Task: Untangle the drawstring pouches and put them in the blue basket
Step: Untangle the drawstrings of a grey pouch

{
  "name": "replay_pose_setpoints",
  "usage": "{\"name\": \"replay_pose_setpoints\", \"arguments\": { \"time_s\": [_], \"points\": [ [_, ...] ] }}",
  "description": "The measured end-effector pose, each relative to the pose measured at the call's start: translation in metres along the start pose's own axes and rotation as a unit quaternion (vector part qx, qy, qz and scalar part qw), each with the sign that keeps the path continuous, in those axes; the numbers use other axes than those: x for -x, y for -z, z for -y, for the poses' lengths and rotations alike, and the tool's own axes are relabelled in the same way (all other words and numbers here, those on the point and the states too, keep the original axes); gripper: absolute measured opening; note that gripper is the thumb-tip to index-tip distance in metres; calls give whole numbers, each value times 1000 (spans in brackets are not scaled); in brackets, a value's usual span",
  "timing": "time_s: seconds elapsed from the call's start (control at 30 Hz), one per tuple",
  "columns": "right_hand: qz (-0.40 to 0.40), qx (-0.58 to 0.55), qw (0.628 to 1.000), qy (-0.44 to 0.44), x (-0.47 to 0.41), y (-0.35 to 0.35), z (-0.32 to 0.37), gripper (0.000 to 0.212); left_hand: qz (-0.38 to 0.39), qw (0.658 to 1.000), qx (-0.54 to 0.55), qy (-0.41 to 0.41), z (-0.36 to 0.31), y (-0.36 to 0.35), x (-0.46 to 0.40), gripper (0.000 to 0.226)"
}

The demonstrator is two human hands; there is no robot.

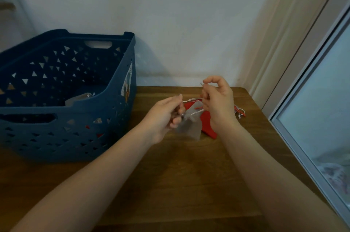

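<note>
My left hand (166,113) pinches the gathered neck of a sheer grey organza pouch (189,125), while my right hand (217,102), fingers curled, draws its thin white drawstring (191,100) upward, both held just above the wooden surface (180,174). Behind the grey pouch lies a red fabric pouch (207,123), its red and white cords (240,113) trailing in a small snarl toward the right edge. At my left stands the blue basket (121,110), hard plastic pierced with triangular holes; one pale pouch (79,99) already rests inside. By my reckoning the job is partway done, with these two pouches left to free.
</note>
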State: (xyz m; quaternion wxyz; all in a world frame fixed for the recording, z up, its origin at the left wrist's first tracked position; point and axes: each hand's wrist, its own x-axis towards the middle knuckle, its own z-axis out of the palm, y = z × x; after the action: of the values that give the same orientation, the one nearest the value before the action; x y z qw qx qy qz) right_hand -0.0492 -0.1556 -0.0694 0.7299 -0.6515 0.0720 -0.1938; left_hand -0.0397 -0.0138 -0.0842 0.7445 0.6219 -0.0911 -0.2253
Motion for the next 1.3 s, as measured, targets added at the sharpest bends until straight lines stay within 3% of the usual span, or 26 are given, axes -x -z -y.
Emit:
{"name": "replay_pose_setpoints", "arguments": {
  "time_s": [0.1,0.23,0.47,0.57,0.67,0.8,0.87,1.03,1.17,1.3],
  "points": [
    [48,-31,998,29,3,-4,9,25,-57,984,-164,-29,0,-4,-1,32],
    [142,-2,989,49,0,-14,13,27,-52,901,-413,-125,1,-10,0,32],
    [202,109,972,55,-1,-25,14,24,-51,807,-564,-165,4,-5,3,27],
    [227,171,957,60,3,-24,19,24,-51,833,-525,-167,2,-3,2,32],
    [199,281,937,62,4,-16,18,34,-55,896,-418,-135,0,2,2,36],
    [248,466,844,94,1,-2,11,17,-79,948,-302,-65,-2,10,1,37],
    [261,504,815,117,1,3,8,13,-63,957,-280,-36,-3,12,1,34],
    [285,535,783,143,0,4,2,9,-16,961,-274,-9,-1,12,4,32],
    [319,534,769,147,-2,5,-3,12,-27,953,-302,-11,0,12,5,32],
    [265,541,773,200,-2,3,-4,14,-29,952,-303,-15,1,13,6,32]
  ]
}}
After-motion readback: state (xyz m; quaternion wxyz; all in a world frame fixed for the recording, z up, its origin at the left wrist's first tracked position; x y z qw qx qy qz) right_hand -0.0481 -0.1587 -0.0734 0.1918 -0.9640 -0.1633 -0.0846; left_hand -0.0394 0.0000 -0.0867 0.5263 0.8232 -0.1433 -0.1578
